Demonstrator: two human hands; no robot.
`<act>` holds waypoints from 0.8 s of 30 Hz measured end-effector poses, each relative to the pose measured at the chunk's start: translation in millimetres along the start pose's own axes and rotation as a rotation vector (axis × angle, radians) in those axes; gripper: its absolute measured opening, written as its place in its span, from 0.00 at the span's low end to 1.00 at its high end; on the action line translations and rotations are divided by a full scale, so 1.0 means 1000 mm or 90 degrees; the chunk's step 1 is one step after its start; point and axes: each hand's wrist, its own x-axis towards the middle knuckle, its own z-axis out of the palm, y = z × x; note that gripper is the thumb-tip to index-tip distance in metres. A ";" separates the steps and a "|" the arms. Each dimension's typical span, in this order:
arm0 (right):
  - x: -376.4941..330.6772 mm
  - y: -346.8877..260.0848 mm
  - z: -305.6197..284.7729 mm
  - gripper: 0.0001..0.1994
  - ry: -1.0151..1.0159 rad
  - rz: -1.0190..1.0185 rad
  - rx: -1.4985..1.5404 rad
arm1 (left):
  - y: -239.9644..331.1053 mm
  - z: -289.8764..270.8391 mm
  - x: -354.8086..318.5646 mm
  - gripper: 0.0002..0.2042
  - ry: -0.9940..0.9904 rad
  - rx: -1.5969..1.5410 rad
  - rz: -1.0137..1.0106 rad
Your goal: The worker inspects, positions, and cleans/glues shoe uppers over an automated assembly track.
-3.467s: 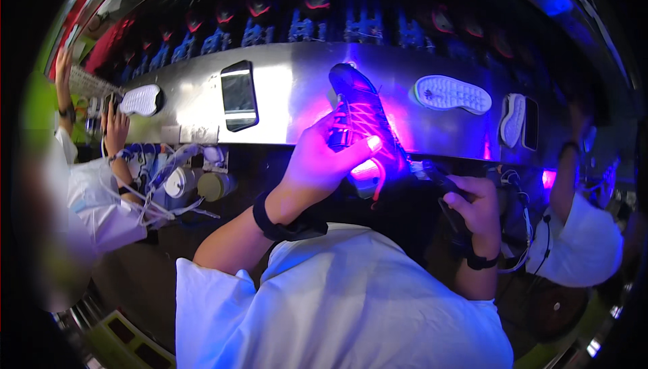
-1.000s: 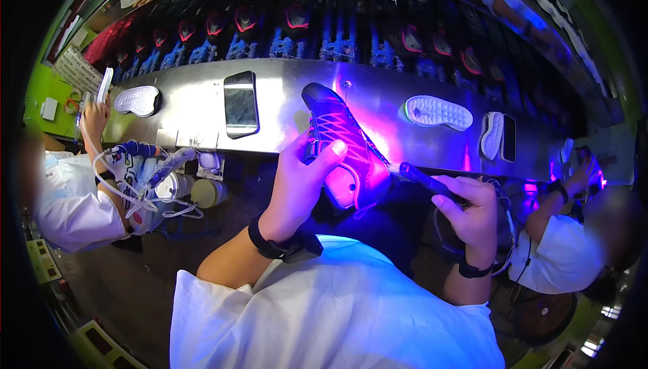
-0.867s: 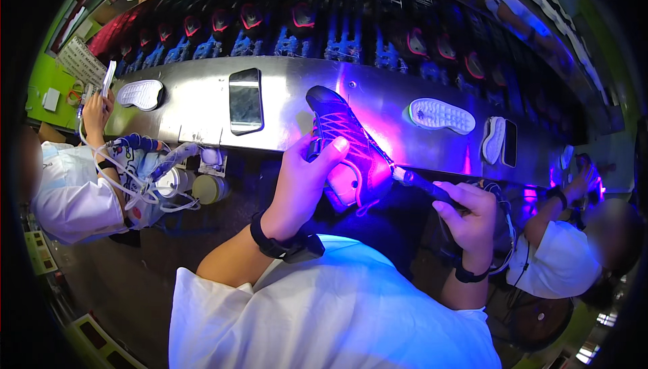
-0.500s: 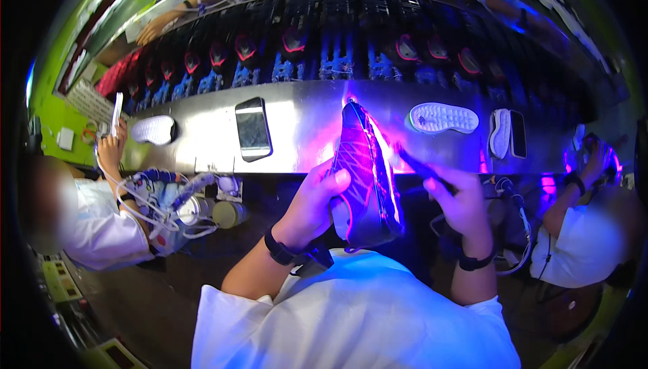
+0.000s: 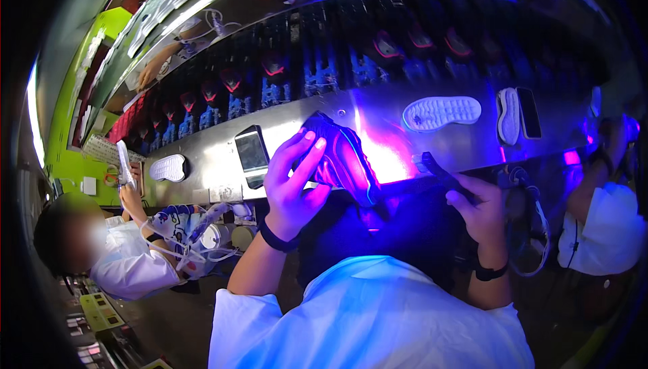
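Observation:
A dark shoe upper (image 5: 345, 160) is tilted over the front of the metal bench, with violet light glowing along its side. My left hand (image 5: 291, 183) grips it from the left, thumb near its lower part and fingertips on its upper end. In my right hand (image 5: 478, 207) is a small dark-handled brush (image 5: 432, 168), its bristle end toward the shoe but apart from it. A white shoe sole (image 5: 442, 113) lies on the bench beyond the brush.
The metal bench (image 5: 223, 136) carries a phone (image 5: 252, 156), another white sole (image 5: 169, 168), and a sole (image 5: 508, 117) beside a dark phone (image 5: 529, 112). Behind it runs a rack with several dark shoes (image 5: 231, 83). Co-workers sit at left (image 5: 131, 261) and right (image 5: 597, 227).
The shoe has tipped with its upper end to the left, and my left hand has shifted its hold on it. The brush has drawn away to the right. The whole view has tilted.

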 end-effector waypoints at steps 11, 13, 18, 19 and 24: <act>0.011 -0.042 -0.022 0.15 -0.031 -0.171 -0.137 | 0.019 0.013 0.016 0.24 -0.039 0.122 0.274; 0.011 -0.042 -0.020 0.15 -0.029 -0.181 -0.137 | 0.027 0.011 0.018 0.23 -0.036 0.120 0.264; 0.011 -0.047 -0.019 0.16 -0.071 -0.199 -0.162 | 0.029 0.005 0.020 0.23 -0.054 0.147 0.325; 0.010 -0.047 -0.020 0.16 -0.092 -0.182 -0.183 | 0.029 0.004 0.020 0.23 -0.068 0.147 0.323; 0.008 -0.033 -0.013 0.16 -0.102 -0.203 -0.165 | 0.019 0.009 0.008 0.22 -0.047 0.149 0.307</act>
